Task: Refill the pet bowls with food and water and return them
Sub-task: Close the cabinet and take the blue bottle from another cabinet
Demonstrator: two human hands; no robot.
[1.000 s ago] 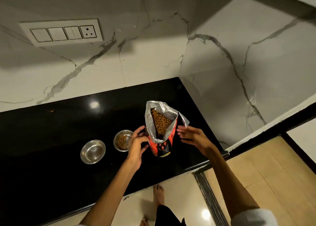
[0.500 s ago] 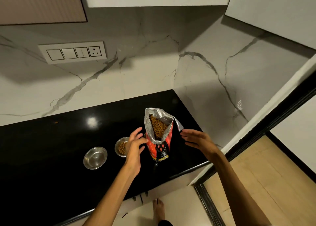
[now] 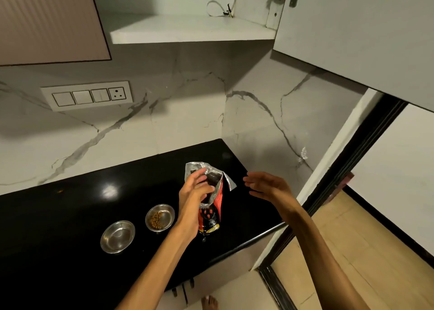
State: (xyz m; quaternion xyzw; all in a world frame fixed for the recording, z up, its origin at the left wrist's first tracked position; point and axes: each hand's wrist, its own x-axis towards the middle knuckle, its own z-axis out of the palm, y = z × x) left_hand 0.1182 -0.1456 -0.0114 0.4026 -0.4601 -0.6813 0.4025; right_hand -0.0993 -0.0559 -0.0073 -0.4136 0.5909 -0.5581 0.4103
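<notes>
Left hand (image 3: 196, 198) gripping crinkled foil food bag (image 3: 212, 206) on glossy black table (image 3: 70, 216); right hand (image 3: 267, 186) spread wide beside round steel bowls (image 3: 160, 217).

Two bowls (image 3: 138, 227) left of bag (image 3: 211, 213) on counter (image 3: 58, 227).
</notes>
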